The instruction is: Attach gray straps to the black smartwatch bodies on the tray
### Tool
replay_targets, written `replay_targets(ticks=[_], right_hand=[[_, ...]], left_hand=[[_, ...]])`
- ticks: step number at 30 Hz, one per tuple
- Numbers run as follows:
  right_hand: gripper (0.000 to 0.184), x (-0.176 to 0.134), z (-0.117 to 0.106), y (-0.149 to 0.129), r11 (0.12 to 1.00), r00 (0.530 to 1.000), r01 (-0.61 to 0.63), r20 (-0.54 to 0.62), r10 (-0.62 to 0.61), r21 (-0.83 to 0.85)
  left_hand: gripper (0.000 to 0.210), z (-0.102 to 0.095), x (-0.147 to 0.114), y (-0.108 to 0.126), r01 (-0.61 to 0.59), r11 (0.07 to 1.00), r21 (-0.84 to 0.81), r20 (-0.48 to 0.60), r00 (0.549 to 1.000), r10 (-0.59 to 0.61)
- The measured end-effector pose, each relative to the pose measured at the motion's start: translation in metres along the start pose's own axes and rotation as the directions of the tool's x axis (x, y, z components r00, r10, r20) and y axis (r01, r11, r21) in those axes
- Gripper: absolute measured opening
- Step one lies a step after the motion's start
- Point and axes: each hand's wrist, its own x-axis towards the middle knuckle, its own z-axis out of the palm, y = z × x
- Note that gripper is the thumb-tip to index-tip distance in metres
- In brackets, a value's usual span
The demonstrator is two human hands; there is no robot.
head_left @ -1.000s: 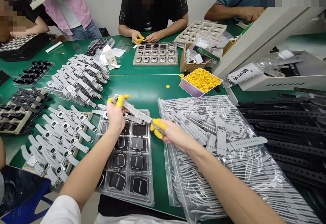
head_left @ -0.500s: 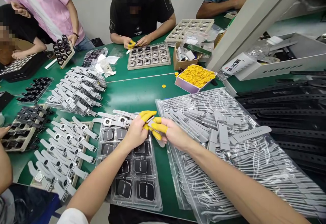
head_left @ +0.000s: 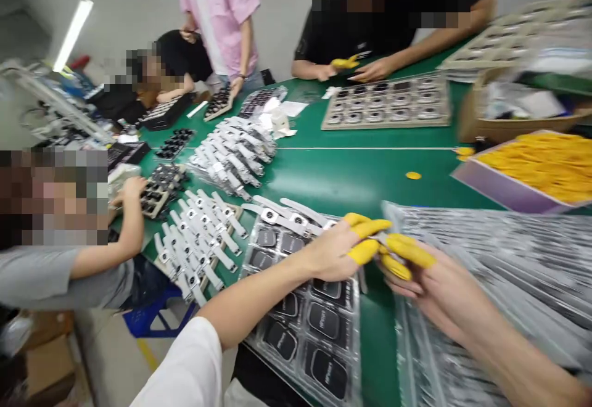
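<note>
My left hand (head_left: 345, 246) and my right hand (head_left: 416, 265), both with yellow finger cots, meet fingertip to fingertip. Between them is a smartwatch (head_left: 381, 237), mostly covered by the fingers. The left fingers pinch its case side; the right fingers are closed on its grey watch strap, largely hidden. Below my left forearm lies a clear blister tray (head_left: 355, 339) of black square watch-face pieces. Two finished-looking grey-strapped watches (head_left: 296, 217) rest across its far end. A plastic bag of grey straps (head_left: 462, 228) spreads beneath and beyond my right hand.
Left stand trays of grey-strapped watches (head_left: 197, 240) and a second pile of them (head_left: 234, 154). A box of yellow finger cots (head_left: 541, 166) is at right. Across the green table (head_left: 319, 172), a co-worker handles pieces behind a watch tray (head_left: 388, 103). Another person's arm (head_left: 124, 228) reaches in at left.
My view has swung left, so hands and table appear farther right. Both hands keep their pinch on the smartwatch and strap. The co-worker at left now shows more fully.
</note>
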Motion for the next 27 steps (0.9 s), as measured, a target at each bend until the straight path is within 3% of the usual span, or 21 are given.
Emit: replay_targets(ticks=[5,7,13,17,19,22,25,27], right_hand=[[0.058,0.008,-0.011,0.01,0.988,0.997,-0.078,-0.037,0.073,-0.131],[0.06,0.01,-0.014,0.013,0.981,0.996,-0.088,-0.037,0.083,-0.172],[0.058,0.01,-0.014,0.009,0.972,1.0,-0.032,-0.007,0.031,-0.232],[0.053,0.003,-0.009,0.001,0.951,0.992,0.126,0.01,-0.129,-0.281],[0.049,0.0,-0.007,-0.002,0.898,0.975,0.22,0.082,-0.204,-0.38],[0.044,-0.001,-0.009,-0.004,0.787,0.954,0.301,0.164,-0.252,-0.539],[0.036,0.0,-0.013,-0.006,0.583,0.923,0.375,0.234,-0.304,-0.721],[0.029,0.0,-0.015,-0.007,0.418,0.901,0.412,0.294,-0.319,-0.81]], left_hand=[[0.049,-0.006,0.004,0.012,-0.005,0.95,0.311,0.137,0.99,-0.04],[0.049,-0.009,0.005,0.015,-0.025,0.931,0.364,0.198,0.979,-0.051],[0.048,-0.016,0.004,0.016,0.029,0.985,0.17,0.194,0.979,-0.062],[0.052,-0.021,0.002,0.014,0.052,0.997,0.049,0.159,0.986,-0.059],[0.052,-0.03,0.0,0.015,0.046,0.995,0.083,0.107,0.993,-0.055],[0.057,-0.061,-0.005,0.014,0.095,0.969,0.227,0.05,0.993,-0.109],[0.04,-0.101,-0.015,0.007,0.164,0.891,0.423,0.012,0.982,-0.187],[0.029,-0.122,-0.024,0.002,0.139,0.823,0.551,0.046,0.979,-0.196]])
